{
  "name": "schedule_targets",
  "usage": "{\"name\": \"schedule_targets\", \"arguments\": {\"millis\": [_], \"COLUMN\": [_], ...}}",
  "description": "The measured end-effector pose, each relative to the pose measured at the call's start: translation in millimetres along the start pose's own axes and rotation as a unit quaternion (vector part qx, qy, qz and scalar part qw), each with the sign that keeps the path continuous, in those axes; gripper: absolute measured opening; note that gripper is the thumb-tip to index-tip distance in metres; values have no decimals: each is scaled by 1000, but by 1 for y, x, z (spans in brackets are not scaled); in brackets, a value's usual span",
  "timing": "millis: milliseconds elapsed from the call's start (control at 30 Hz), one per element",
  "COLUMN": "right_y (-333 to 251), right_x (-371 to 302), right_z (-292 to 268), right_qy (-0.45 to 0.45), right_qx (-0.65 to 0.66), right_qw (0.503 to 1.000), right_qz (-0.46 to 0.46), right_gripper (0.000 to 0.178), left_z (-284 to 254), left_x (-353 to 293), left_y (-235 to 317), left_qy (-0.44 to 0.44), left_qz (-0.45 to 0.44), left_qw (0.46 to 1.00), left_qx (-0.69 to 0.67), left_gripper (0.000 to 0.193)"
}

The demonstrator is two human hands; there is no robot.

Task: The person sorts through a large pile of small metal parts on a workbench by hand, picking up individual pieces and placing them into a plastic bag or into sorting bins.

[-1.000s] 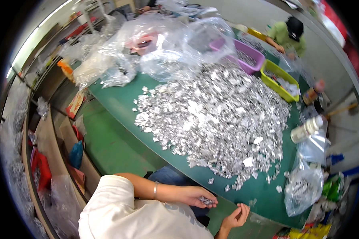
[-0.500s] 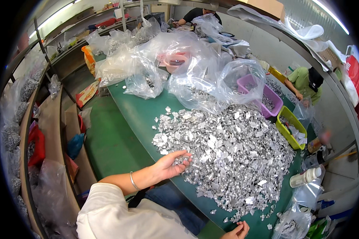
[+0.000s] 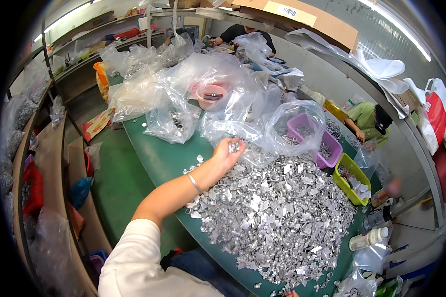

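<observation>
A wide heap of small silver metal pieces [image 3: 282, 218], flat and irregular, covers much of the green table [image 3: 148, 141]. My left hand [image 3: 228, 154] is stretched out over the heap's far edge, palm turned up. Its fingers curl around several small silver metal pieces [image 3: 234, 146]. Just beyond it lies a clear plastic bag [image 3: 220, 121] with its mouth spread toward the heap. Of my right hand [image 3: 292, 294], only a bit of the fingers shows at the lower edge, beside the heap's near end; whatever it holds is hidden.
Purple [image 3: 327, 138] and lime-green baskets [image 3: 349, 178] stand right of the heap, with a white bottle [image 3: 368, 238] nearer. More clear bags and a pink bowl [image 3: 205, 94] lie farther back. A co-worker in green [image 3: 364, 119] sits at right, another in black [image 3: 233, 33] at the back.
My left hand has moved away from me, from the heap's near left side to the open bag, carrying metal pieces. My right hand has mostly dropped out at the lower edge. The view has shifted.
</observation>
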State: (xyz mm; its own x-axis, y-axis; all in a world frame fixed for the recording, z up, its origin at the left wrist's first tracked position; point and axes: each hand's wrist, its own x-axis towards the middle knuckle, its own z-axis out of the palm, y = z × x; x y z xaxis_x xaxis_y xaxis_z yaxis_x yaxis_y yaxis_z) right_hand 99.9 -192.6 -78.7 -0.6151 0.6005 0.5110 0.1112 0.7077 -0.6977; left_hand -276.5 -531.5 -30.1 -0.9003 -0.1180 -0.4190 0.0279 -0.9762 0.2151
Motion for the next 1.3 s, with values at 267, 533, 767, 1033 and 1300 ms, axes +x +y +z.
{"name": "schedule_targets", "arguments": {"millis": [267,533,767,1033,1300], "right_y": [19,21,7,6,10], "right_x": [0,27,38,12,14], "right_z": [8,-37,-29,-34,-34], "right_qy": [-13,-95,-206,-201,-257], "right_qx": [17,35,-59,-15,111], "right_qw": [997,993,974,979,959], "right_qz": [-69,54,-75,-29,37], "right_gripper": [12,14,26,33,28], "left_z": [-4,-40,-106,-146,-139], "left_x": [63,-200,-274,-282,-295], "left_y": [8,-77,-184,-176,-211], "left_qy": [-129,-365,-631,-545,-537], "left_qz": [140,31,168,135,145], "left_qw": [966,684,348,330,420], "left_qx": [177,631,672,759,717], "left_gripper": [21,16,35,35,47]}}
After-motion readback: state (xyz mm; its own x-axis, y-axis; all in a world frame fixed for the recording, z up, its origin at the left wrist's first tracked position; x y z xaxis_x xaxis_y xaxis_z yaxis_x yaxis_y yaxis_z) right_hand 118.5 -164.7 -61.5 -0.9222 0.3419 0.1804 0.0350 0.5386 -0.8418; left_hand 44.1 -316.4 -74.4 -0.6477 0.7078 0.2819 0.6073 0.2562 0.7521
